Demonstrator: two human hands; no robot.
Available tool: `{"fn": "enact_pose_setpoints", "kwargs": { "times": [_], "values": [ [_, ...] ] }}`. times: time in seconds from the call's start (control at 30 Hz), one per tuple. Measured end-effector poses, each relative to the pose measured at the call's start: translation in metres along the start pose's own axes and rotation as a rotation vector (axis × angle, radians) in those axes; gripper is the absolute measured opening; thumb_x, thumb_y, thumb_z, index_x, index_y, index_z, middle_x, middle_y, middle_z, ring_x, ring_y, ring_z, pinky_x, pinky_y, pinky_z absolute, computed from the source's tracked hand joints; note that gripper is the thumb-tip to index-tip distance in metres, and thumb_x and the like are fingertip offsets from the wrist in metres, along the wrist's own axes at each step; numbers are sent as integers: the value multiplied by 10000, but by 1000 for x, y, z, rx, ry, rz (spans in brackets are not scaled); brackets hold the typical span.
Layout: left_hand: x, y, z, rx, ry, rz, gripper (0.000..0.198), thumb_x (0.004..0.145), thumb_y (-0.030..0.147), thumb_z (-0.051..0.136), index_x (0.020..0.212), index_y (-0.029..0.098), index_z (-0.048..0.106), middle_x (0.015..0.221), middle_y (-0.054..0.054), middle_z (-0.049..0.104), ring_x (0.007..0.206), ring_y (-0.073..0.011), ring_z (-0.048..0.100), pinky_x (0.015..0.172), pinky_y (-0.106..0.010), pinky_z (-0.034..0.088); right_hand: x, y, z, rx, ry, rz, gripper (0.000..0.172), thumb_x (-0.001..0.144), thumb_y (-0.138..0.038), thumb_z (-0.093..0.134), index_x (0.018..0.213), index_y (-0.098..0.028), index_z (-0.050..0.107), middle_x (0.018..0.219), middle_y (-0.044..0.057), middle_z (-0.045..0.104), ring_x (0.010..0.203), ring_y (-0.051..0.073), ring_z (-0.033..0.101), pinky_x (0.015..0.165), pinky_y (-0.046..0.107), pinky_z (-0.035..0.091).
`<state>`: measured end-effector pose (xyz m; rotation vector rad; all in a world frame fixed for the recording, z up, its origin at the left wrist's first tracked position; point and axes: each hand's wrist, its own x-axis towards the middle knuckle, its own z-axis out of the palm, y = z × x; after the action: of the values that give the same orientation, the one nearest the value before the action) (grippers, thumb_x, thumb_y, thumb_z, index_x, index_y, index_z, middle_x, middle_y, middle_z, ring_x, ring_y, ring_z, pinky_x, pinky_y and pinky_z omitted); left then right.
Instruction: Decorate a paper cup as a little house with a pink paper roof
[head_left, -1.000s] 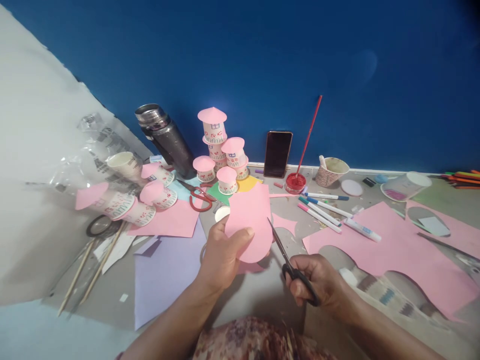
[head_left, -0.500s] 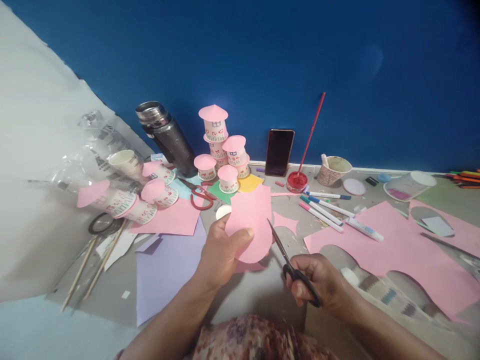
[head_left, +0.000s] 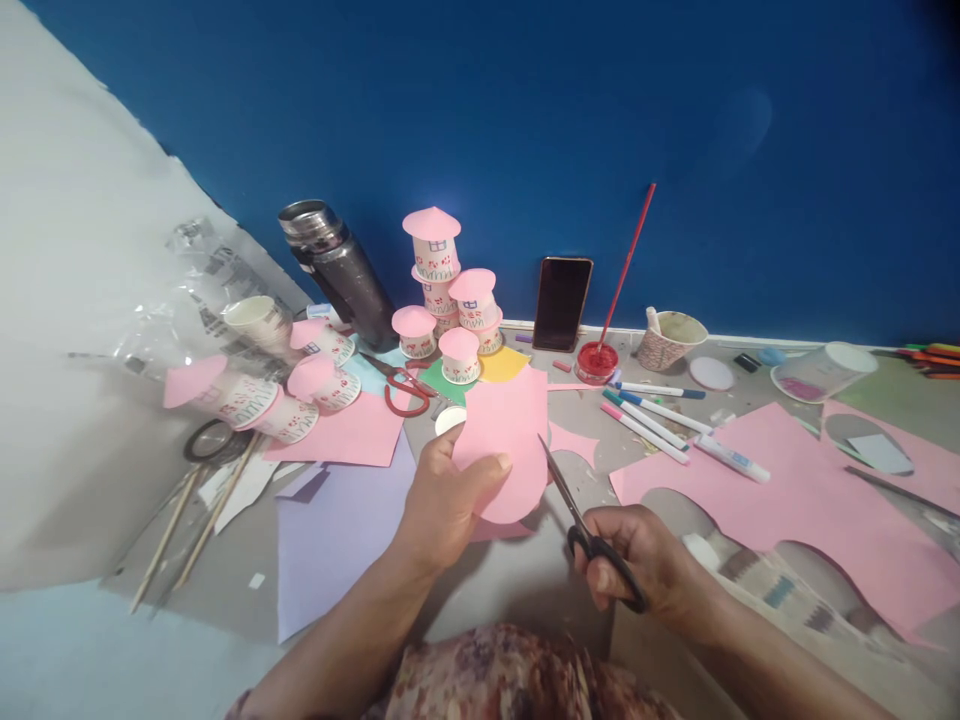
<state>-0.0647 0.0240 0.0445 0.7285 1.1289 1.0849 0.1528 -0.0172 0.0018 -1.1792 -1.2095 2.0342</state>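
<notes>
My left hand (head_left: 442, 495) grips a piece of pink paper (head_left: 514, 430), thumb on top. Its lower end is cut to a round curve, while the upper end has straight sides. In my right hand (head_left: 626, 555) is a pair of black-handled scissors (head_left: 570, 505), with fingers through the handles. The tips of the blades touch or nearly touch the paper's right edge. Behind the paper stand small paper-cup houses (head_left: 459, 357) with pink cone roofs, some stacked into a tower (head_left: 433, 245). Red-handled scissors (head_left: 407, 390) lie to the left of the paper.
A black flask (head_left: 341, 275), a phone (head_left: 561, 303) and a red pot (head_left: 597, 362) with a stick stand along the blue wall. Several markers (head_left: 652, 420) and a large cut pink sheet (head_left: 772, 500) lie at right. Purple paper (head_left: 337, 550) and wooden sticks (head_left: 169, 540) lie at left.
The view has shifted slightly, so the table items appear a little further right. Both hands keep their hold on the paper and the scissors, nearly unmoved.
</notes>
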Motion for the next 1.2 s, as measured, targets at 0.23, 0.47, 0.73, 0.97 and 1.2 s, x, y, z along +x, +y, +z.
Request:
{"fn": "enact_pose_setpoints", "kwargs": {
  "times": [0.23,0.47,0.73,0.97,1.2],
  "values": [
    [0,-1,-1,19,10,14,377,691,263,853,1038,141,773,819,-45,775,724,-212,718,694,-304,567,-1,-3,2,23,19,12,696,509,-801,901,659,-170,650,540,-22,581,486,88,491,510,231,377],
    [-2,1,0,0,-3,10,366,687,261,867,1022,147,774,810,-38,769,717,-208,714,693,-304,561,0,0,2,30,5,3,655,521,-748,926,647,-176,632,530,-27,569,474,86,481,492,230,375],
    [-3,6,-2,34,7,13,379,674,269,877,1022,157,777,826,-33,783,727,-219,725,726,-329,576,0,2,2,14,-2,12,667,522,-768,916,655,-181,630,533,-27,573,478,87,472,493,236,357],
    [-3,7,-3,51,-72,-6,338,676,283,864,958,131,758,773,-59,778,704,-237,729,664,-320,569,0,3,1,5,-8,-4,684,534,-797,894,671,-178,637,548,-27,578,486,86,481,504,234,373],
    [-3,6,-3,58,-60,-7,328,661,277,875,931,127,765,788,-61,781,694,-230,727,652,-311,571,0,14,-2,34,-30,-43,665,611,-794,867,686,-166,662,540,-16,569,489,96,489,496,235,355]
  ]
}}
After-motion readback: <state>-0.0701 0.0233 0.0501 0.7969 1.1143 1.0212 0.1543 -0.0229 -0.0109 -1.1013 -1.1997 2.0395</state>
